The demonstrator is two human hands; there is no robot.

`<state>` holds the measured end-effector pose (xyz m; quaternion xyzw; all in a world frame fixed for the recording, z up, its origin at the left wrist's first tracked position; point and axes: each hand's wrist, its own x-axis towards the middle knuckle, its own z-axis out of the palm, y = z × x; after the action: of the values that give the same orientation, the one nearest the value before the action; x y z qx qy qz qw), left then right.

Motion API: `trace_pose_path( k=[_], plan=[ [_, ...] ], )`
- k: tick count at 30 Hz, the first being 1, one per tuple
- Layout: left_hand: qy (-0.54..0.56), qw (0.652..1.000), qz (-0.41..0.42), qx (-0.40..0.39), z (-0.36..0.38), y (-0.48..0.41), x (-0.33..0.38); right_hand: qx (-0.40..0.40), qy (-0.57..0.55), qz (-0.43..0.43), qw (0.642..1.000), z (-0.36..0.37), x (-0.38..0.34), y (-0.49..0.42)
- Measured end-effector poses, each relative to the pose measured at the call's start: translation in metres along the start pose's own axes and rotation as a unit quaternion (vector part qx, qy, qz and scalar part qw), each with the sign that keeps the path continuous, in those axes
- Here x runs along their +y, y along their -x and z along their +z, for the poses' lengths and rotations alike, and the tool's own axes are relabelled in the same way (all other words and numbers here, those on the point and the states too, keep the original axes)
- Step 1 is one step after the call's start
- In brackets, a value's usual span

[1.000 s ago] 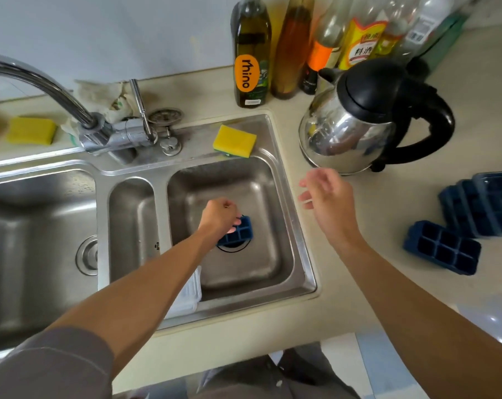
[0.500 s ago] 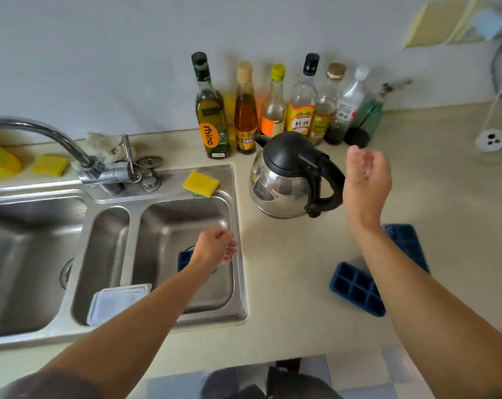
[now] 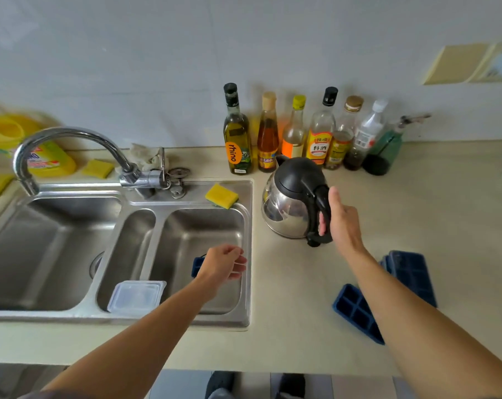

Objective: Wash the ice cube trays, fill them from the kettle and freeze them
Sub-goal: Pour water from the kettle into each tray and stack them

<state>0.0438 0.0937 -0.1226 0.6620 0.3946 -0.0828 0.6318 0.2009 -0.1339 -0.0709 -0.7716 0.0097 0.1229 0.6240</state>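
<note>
Step in hand, as I judge it: going for the fill.

- Right hand (image 3: 343, 223) is at the kettle (image 3: 290, 203). Its fingers (image 3: 322, 224) curl round the black handle (image 3: 318, 197) and the thumb stands straight up.
- The kettle stands on the desk (image 3: 287, 298).
- Left hand (image 3: 223, 264) hangs over the right sink basin (image 3: 248, 249), fingers loosely curled and pinching nothing.
- One blue ice cube tray (image 3: 197, 265) lies in the basin, just left of those fingers and partly hidden by them.
- A single tray (image 3: 356, 311) and some stacked trays (image 3: 410, 272) lie on the desk, nearer than the right fingers.

The next move probably calls for closing the thumb, lifting the kettle level, then pouring slowly, since the cells are small.
</note>
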Motion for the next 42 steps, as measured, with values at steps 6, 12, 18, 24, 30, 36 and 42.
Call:
trace_pose_path(
  k=[6,12,18,24,30,36,42],
  plan=[
    [0.004,0.999,0.016,-0.035,-0.008,-0.001,0.0,0.092,-0.062,0.048,0.993,0.037,0.005,0.049],
    [-0.005,0.996,0.042,-0.076,-0.033,-0.001,-0.018,0.122,-0.065,0.076,0.987,0.06,0.006,0.105],
    [-0.008,0.994,0.057,-0.095,-0.048,-0.003,-0.036,0.149,-0.074,0.1,0.981,0.075,0.008,0.168],
    [0.057,0.991,0.045,-0.114,-0.059,0.019,-0.044,0.112,-0.036,0.078,0.99,0.076,-0.001,0.207],
    [0.1,0.986,0.03,-0.128,-0.065,0.042,-0.059,0.067,0.034,0.06,0.995,0.074,-0.018,0.219],
    [0.15,0.979,-0.028,-0.136,-0.077,0.06,-0.067,0.011,0.083,0.059,0.995,0.083,-0.036,0.211],
    [0.175,0.973,-0.051,-0.144,-0.092,0.071,-0.071,-0.036,0.12,0.057,0.99,0.096,-0.056,0.205]
  ],
)
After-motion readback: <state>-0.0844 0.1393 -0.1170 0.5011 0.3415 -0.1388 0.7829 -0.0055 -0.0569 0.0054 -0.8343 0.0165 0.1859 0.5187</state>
